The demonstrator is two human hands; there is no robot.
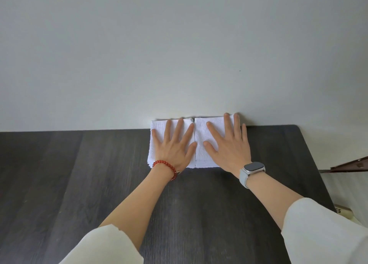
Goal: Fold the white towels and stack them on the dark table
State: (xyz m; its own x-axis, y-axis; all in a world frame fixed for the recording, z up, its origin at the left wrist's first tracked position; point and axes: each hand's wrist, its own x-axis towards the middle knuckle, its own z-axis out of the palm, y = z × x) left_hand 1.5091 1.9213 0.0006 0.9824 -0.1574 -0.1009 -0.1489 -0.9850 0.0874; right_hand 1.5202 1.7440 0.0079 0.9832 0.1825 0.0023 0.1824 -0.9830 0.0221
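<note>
Sleeves, white, nearest. Surface [99, 174]: dark wood-grain. Towels [201, 128]: two folded white piles, side by side, touching, far edge against wall. Left hand [175, 144], right hand [229, 146]: flat, fingers spread, pressing, grasping nothing. Handling, likely: soft, light, limp; lift by edges.

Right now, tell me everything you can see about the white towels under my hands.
The white towels look like terry cloth, folded into two neat rectangular piles side by side with a narrow seam between them. They lie flat at the far edge of the dark table, against the wall. The left hand presses one pile, the right hand the other, fingers spread flat.
</note>
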